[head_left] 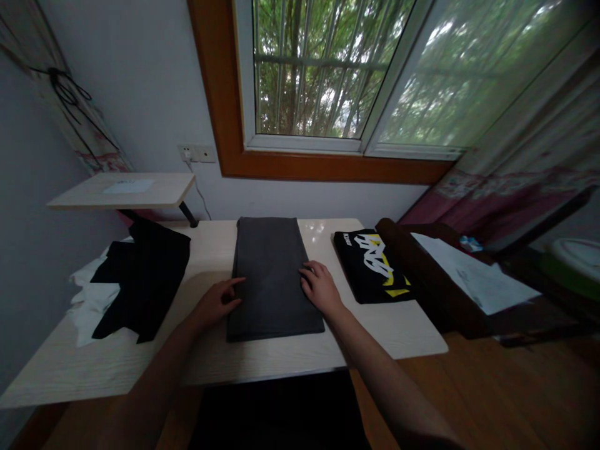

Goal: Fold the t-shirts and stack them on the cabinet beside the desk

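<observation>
A dark grey flat rectangle (274, 281) lies lengthwise on the table in front of me, with layered edges; whether it is a folded cloth or a folding board I cannot tell. My left hand (218, 303) is at its left edge, index finger stretched onto it and thumb apart. At the opposite edge, the fingers of my right hand (321, 287) rest on the rectangle, loosely bent and grasping nothing. To the right lies a folded black T-shirt (370, 265) with a white and yellow print. Black garments (152, 275) are heaped at the left, over white cloth (89, 297).
The pale wooden table (281, 359) stands against the wall below a barred window (323, 75). A small raised shelf (126, 190) overhangs its back left. Beyond the right end are a dark brown padded piece (422, 281) and a white sheet (473, 272).
</observation>
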A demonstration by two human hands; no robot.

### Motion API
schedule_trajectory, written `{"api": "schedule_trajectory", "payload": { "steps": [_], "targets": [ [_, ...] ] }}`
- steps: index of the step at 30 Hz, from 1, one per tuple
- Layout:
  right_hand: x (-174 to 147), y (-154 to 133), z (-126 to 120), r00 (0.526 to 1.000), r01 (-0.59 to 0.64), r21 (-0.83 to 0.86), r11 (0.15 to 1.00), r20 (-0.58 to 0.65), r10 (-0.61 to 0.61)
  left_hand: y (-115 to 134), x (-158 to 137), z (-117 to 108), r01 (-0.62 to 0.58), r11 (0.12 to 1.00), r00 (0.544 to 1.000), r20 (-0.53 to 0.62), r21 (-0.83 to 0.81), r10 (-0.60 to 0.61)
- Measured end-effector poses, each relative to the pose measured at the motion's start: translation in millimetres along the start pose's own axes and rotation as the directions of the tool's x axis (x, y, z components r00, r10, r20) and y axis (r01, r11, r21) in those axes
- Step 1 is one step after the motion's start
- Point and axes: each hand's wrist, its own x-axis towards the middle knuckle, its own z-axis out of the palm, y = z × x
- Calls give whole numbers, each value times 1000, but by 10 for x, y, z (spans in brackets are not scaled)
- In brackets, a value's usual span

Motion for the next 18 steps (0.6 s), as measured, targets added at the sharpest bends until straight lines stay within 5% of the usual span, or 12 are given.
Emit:
{"api": "schedule_trajectory", "payload": {
  "steps": [6,11,18],
  "targets": [
    [21,-277,-74,975,210,156,965,43,-219,57,-83,-95,50,982,998,52,-184,-41],
    [39,-678,-47,871,370,319,873,208,-445,111,-74,-117,70,981,983,177,-179,-38],
    [-30,-829,0,822,396,408,823,242,-515,122,-117,-135,100,962,972,231,-255,-39]
  ]
}}
